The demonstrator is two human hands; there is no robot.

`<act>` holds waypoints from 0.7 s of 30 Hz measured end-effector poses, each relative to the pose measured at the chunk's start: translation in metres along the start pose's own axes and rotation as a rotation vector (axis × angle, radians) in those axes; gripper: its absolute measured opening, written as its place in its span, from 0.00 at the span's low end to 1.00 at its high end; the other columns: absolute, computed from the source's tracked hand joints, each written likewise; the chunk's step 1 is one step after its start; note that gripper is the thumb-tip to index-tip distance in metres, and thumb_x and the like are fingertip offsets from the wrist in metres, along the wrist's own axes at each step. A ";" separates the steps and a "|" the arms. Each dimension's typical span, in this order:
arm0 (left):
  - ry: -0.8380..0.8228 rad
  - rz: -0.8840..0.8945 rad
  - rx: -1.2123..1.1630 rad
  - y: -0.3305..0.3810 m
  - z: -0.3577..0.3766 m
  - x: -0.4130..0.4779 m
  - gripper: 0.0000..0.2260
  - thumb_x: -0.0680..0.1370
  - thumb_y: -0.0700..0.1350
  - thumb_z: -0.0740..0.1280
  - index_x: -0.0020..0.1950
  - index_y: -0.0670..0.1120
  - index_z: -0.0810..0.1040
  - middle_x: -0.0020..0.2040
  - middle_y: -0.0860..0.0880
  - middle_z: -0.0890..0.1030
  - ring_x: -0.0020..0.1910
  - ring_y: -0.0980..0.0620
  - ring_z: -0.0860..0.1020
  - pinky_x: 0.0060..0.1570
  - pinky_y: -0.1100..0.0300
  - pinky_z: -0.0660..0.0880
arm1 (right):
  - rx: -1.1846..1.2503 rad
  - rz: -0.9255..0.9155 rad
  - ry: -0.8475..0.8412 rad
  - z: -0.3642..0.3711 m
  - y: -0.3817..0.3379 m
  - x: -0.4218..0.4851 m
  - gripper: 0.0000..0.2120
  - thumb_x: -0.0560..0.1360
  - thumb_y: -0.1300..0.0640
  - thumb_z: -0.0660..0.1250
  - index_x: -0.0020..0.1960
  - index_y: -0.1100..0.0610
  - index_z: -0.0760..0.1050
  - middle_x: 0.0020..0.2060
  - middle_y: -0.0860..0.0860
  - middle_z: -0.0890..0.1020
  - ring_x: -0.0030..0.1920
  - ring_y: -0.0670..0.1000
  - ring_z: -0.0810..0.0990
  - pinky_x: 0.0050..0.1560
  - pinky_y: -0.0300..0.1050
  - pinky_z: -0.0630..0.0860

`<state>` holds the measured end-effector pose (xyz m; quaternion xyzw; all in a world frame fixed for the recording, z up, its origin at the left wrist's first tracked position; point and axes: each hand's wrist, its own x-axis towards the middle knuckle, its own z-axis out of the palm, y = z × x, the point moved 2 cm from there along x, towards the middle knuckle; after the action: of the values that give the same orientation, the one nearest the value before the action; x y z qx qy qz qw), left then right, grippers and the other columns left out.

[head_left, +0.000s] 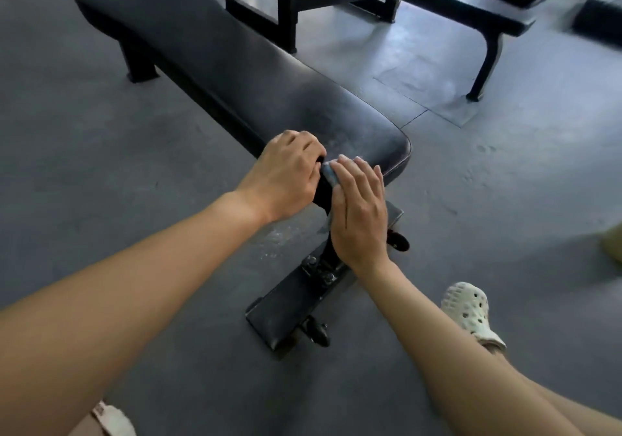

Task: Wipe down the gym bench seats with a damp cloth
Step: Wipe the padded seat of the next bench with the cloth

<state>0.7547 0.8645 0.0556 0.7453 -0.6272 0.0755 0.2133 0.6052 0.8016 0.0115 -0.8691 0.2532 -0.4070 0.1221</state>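
Observation:
A long black padded gym bench seat (208, 55) runs from the upper left toward the middle. At its near end my right hand (358, 206) lies flat with straight fingers, pressing a small blue-grey cloth (329, 173) against the pad's end edge; most of the cloth is hidden under the palm. My left hand (286, 173) is beside it, fingers curled over the pad's near corner, touching the cloth's edge. Whether the left hand holds the cloth or the pad I cannot tell for sure.
The bench's black steel foot (286, 314) with small wheels lies on the grey rubber floor below my hands. A second black bench (447, 1) and a black rack frame (286, 4) stand behind. My feet wear pale clogs (471, 311).

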 end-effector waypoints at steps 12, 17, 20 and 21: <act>-0.112 0.026 0.007 -0.061 -0.010 -0.012 0.17 0.85 0.50 0.58 0.73 0.49 0.72 0.74 0.47 0.72 0.74 0.45 0.68 0.77 0.40 0.58 | -0.287 0.367 -0.412 0.007 0.020 0.086 0.23 0.86 0.49 0.50 0.80 0.49 0.62 0.81 0.47 0.61 0.81 0.51 0.55 0.80 0.51 0.45; -0.101 0.076 -0.042 -0.071 -0.016 -0.009 0.16 0.85 0.48 0.58 0.71 0.48 0.74 0.70 0.49 0.75 0.69 0.45 0.73 0.75 0.42 0.61 | -0.334 0.183 -0.448 0.014 -0.025 0.059 0.23 0.87 0.48 0.48 0.81 0.49 0.61 0.81 0.47 0.61 0.81 0.49 0.56 0.81 0.50 0.49; -0.087 0.106 -0.068 -0.077 -0.015 -0.010 0.16 0.85 0.46 0.58 0.71 0.48 0.74 0.70 0.49 0.75 0.69 0.45 0.73 0.75 0.43 0.62 | -0.303 0.117 -0.512 0.004 -0.037 0.049 0.25 0.86 0.46 0.46 0.81 0.48 0.60 0.81 0.46 0.60 0.81 0.47 0.55 0.81 0.48 0.50; -0.086 0.121 -0.068 -0.078 -0.015 -0.009 0.16 0.84 0.46 0.58 0.71 0.48 0.74 0.71 0.49 0.75 0.69 0.45 0.73 0.75 0.43 0.62 | -0.302 0.114 -0.540 0.001 -0.033 0.052 0.25 0.86 0.45 0.45 0.81 0.47 0.60 0.81 0.45 0.60 0.81 0.46 0.54 0.81 0.48 0.50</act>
<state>0.8309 0.8887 0.0479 0.7010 -0.6818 0.0347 0.2061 0.6449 0.8015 0.0582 -0.9385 0.3175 -0.1117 0.0770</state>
